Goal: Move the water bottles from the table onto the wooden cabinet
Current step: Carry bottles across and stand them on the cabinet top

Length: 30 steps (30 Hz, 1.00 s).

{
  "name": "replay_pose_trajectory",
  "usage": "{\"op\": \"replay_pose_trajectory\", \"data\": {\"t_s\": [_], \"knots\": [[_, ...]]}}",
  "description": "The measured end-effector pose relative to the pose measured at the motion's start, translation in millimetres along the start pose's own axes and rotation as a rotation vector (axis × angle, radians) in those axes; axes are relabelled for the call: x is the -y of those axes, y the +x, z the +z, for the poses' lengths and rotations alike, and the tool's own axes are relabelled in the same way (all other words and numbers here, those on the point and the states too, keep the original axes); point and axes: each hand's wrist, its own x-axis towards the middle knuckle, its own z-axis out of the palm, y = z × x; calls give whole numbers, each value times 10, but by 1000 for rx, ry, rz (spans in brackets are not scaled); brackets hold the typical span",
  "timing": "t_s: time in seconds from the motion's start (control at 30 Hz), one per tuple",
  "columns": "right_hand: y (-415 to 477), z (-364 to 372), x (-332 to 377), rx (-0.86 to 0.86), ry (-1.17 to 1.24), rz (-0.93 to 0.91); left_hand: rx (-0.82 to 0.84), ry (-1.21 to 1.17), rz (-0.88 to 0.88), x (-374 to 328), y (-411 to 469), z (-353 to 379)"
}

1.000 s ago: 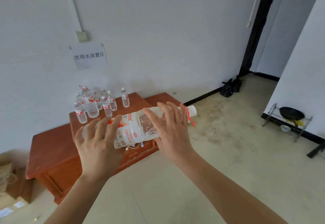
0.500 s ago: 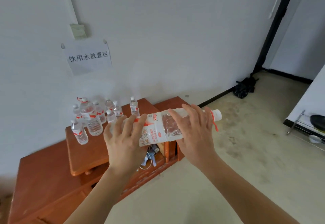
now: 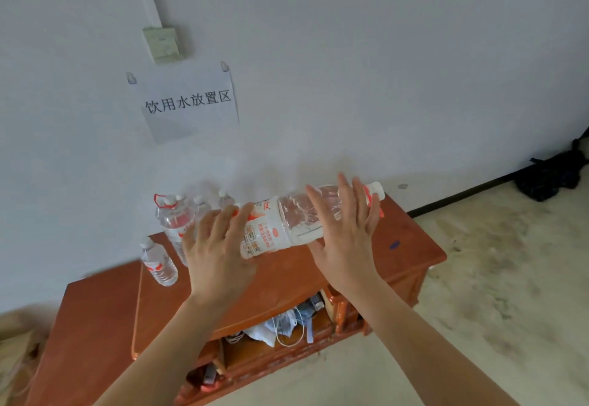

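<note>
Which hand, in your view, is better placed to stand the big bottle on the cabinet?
Probably left hand: it supports the big bottle's base end over the cabinet; the right hand is near the cap.

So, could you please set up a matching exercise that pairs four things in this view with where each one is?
Things:
1. large bottle
2. small bottle
3. paper sign
4. black bag

Places:
A. lying on the floor
B. sideways between the left hand and right hand
C. standing on the cabinet top
D. hanging on the wall

Pairs: 1-B, 2-C, 3-D, 4-A.
</note>
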Motion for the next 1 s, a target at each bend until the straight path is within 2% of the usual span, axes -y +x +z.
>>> {"op": "replay_pose_trajectory", "data": {"t_s": [0.33,0.43,0.57,0.7,0.77,0.87,0.93,1.0], "knots": [[1243,1128,74,32,-98,-188,-75,2,86,1071,1071,902],[1601,1328,48,47,-131,-179,-85,-31,120,1314,1428,1139],[1829,1474,-114,176,-143,-121,-108,-71,223,1382,1774,1455],[1961,1643,-402,108,-187,-122,-119,-136,189,1197,1971,1780],[2035,1707,-530,72,-175,-32,-108,-172,142,1060,2074,1871],[2049,1874,-750,-35,47,254,-76,-194,52,858,2277,2025],[2102,1923,-897,-106,480,491,-26,-208,-11,728,2412,2134],[2305,1879,-1150,-33,1102,799,17,-215,-81,539,2594,2260]]}}
